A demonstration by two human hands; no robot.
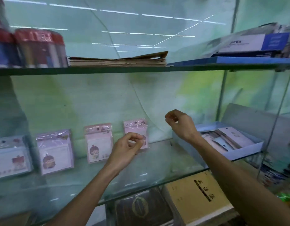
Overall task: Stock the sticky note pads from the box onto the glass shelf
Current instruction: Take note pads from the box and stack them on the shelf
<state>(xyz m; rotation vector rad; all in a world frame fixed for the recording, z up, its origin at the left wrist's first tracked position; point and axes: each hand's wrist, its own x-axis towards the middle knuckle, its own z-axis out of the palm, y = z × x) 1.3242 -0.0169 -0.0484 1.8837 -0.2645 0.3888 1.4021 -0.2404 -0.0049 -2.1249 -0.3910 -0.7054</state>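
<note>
Glass shelf (157,167) carries four sticky note pads propped against the back wall (pink ones, one bluish at far left): the rightmost pad (136,131) stands just behind the left hand (126,146), whose fingers curl loosely and hold nothing. The right hand (179,123) hangs in the air, fingers curled and empty, just beside the blue box (242,150), which rests on the shelf's right end with more pads inside.

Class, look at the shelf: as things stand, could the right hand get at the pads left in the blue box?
Probably yes. The right hand hovers empty just left of the blue box, which lies open-topped on the glass shelf with pads exposed; nothing stands between them.
</note>
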